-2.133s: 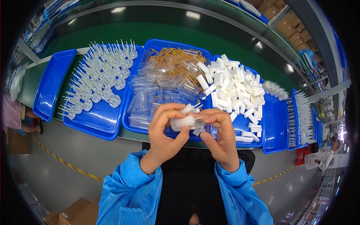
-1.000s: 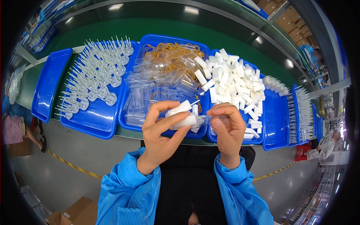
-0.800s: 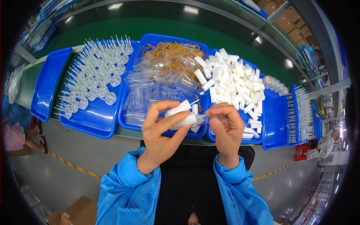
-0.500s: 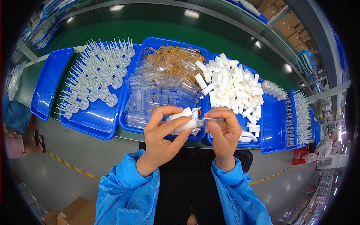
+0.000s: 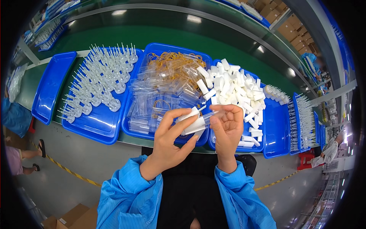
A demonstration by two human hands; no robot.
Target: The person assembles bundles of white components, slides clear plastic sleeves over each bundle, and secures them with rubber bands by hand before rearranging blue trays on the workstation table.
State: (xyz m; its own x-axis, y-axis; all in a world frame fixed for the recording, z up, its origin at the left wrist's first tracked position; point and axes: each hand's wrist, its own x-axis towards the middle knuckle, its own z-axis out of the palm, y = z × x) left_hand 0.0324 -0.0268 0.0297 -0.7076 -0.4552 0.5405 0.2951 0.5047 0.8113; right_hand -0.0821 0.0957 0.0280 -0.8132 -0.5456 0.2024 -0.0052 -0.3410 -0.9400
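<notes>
My left hand [image 5: 172,133] is closed around a few white blocks [image 5: 192,128], pinched between thumb and fingers. From the upper one a thin pale tip [image 5: 202,108] pokes out. My right hand [image 5: 230,128] pinches a clear plastic sleeve [image 5: 214,115] between thumb and fingers. The sleeve slants down to the left and meets the end of the lower white block; whether it goes around the block I cannot tell. Beneath both hands is a blue tray [image 5: 152,46] with clear sleeves [image 5: 146,103] and amber rubber bands [image 5: 173,57].
To the right, a blue tray [image 5: 274,133] borders a heap of white blocks [image 5: 238,86]. On the left, a tray [image 5: 95,129] carries rows of upright pale-stemmed pieces [image 5: 101,76], beside another blue tray [image 5: 51,89]. A green belt [image 5: 152,28] runs behind. Another person's leg [image 5: 28,154] shows far left.
The clear sleeve has tilted, its right end rising, as my right hand turned and its fingers lifted. The white blocks in my left hand have tilted with it. The view has shifted slightly.
</notes>
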